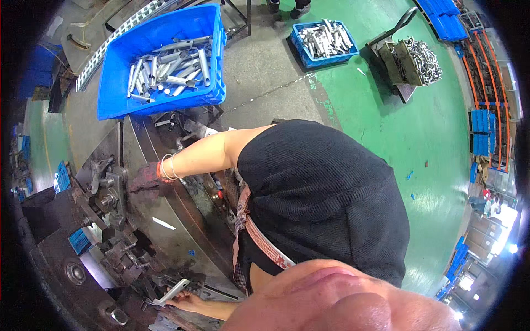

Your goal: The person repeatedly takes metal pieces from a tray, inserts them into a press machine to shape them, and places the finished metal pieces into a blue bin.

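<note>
My left hand (186,302), at the lower left, grips a short pale metal tube (174,292) beside the dark machine parts. The tube lies slanted across the fingers. Higher up, my right hand (148,179) wears a dark red glove, with thin bands at the wrist. Its fingers stretch toward a greasy clamp-like fixture (113,196), and nothing shows in them. Whether they touch the fixture I cannot tell. Between the two hands a whitish strip (164,223) lies on the grey metal machine bed (179,243).
A large blue bin (160,107) of cut metal tubes stands beyond my right arm. Farther off are a smaller blue crate (331,57) of metal pieces and a cart (406,91) heaped with small parts. Orange racking (505,132) lines the right side. Someone's shoes (298,11) show at the top.
</note>
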The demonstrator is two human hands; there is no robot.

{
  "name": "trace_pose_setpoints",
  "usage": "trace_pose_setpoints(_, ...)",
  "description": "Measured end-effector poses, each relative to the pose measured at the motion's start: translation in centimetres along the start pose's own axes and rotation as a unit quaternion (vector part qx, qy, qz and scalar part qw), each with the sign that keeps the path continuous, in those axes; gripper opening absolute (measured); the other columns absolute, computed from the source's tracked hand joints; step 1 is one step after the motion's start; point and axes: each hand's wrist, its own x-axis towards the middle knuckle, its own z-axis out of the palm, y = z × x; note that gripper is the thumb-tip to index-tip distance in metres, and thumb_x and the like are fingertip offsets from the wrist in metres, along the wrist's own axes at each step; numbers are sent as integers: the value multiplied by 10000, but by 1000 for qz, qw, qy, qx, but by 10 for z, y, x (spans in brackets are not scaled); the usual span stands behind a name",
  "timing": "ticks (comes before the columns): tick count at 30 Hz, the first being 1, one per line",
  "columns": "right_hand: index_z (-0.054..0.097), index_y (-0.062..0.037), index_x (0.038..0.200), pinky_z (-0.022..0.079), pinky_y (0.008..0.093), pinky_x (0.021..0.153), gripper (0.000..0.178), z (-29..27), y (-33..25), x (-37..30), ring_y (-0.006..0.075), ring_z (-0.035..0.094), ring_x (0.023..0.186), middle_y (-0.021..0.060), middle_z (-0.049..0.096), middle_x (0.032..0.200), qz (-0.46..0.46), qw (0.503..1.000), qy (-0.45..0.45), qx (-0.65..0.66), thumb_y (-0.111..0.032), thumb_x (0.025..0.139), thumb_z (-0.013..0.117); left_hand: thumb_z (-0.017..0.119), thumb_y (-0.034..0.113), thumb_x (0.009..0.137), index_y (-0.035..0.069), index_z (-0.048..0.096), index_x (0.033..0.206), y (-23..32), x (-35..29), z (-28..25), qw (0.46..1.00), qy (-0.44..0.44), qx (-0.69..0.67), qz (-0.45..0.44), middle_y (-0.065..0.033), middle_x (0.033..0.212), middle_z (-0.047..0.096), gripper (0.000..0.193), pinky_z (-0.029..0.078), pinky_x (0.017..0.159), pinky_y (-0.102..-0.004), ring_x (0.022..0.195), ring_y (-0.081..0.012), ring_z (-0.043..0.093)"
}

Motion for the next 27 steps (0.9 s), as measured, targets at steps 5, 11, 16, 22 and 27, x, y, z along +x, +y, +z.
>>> trace_pose_setpoints(5, 495, -167, 1166, 458, 389, 784, 342, 23, 41, 35, 283, 590, 891, 105, 583, 1026, -5, 999, -30, -18, -263, 846, 422, 467, 391, 880, -43, 500, 1063, -3, 6, -8, 1000, -20, 12, 10, -29, 613, 507, 472, 385, 358, -170, 441, -53, 415)
trace_pose_setpoints(11, 445, -185, 1220, 435, 425, 823, 393, 18, 27, 23, 303, 550, 988, 101, 543, 1130, 35, 997, -75, 8, -223, 829, 432, 461, 392, 883, -51, 492, 1073, -5, 0, -4, 1000, -12, 16, 21, -20, 585, 477, 483, 364, 354, -171, 438, -51, 397)
trace_pose_setpoints(16, 521, -172, 1146, 455, 407, 766, 328, 20, 29, 16, 296, 588, 889, 94, 585, 1049, -68, 993, -4, -101, -268, 849, 419, 440, 397, 892, -52, 489, 1079, -6, -3, 10, 1000, 13, -15, -4, -7, 542, 430, 489, 325, 351, -168, 432, -46, 362)
trace_pose_setpoints(22, 574, -113, 1045, 469, 325, 697, 284, 38, -20, 7, 209, 580, 774, 86, 603, 889, 216, 944, -45, 245, -265, 806, 554, 440, 281, 895, 19, 328, 1283, 4, -27, 24, 989, 121, 10, 88, -188, 1246, 425, 481, 417, 922, -406, 1131, -292, 450)
trace_pose_setpoints(27, 547, -27, 993, 497, 298, 629, 295, 68, -8, 23, 163, 590, 698, 104, 617, 809, 103, 901, -134, 399, -286, 884, 459, 500, 242, 869, 24, 520, 1083, -23, 24, 92, 994, 80, -33, 67, -45, 851, 588, 306, 433, 557, -243, 699, -123, 550)
